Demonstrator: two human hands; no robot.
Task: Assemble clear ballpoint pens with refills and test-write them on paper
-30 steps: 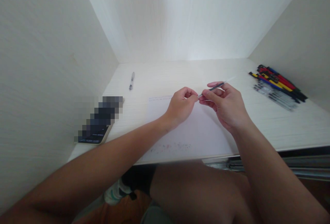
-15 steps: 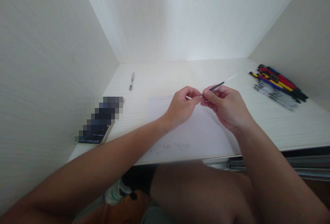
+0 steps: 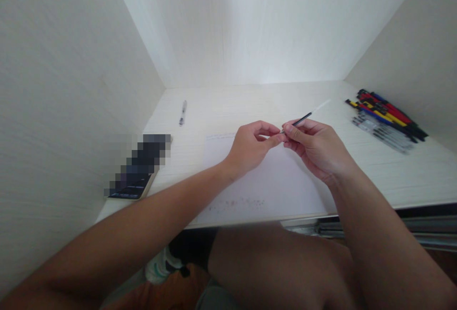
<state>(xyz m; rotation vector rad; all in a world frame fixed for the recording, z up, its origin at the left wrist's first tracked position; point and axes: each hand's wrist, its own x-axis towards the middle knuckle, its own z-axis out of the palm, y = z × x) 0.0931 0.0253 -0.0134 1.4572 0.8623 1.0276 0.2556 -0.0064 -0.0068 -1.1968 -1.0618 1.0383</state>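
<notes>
Between my two hands, over a white paper sheet (image 3: pixel 271 186), is a slim pen refill (image 3: pixel 303 118), dark along its lower part and clear at its upper end. It slants up to the right. My right hand (image 3: pixel 309 145) grips it between thumb and fingers. The thumb and fingertips of my left hand (image 3: pixel 253 145) are pinched at its lower tip, which they largely cover. Faint handwriting runs along the sheet's top edge, and small dark specks mark its lower part.
A clear pen barrel (image 3: pixel 183 113) lies at the back left of the desk (image 3: pixel 250 103). A phone (image 3: pixel 137 172), partly pixelated, rests by the left wall. Several red, blue and yellow pens (image 3: pixel 387 112) and clear pens (image 3: pixel 382 131) are piled at the right.
Both hands have shifted very slightly to the right together with the refill. Their grip on it looks the same.
</notes>
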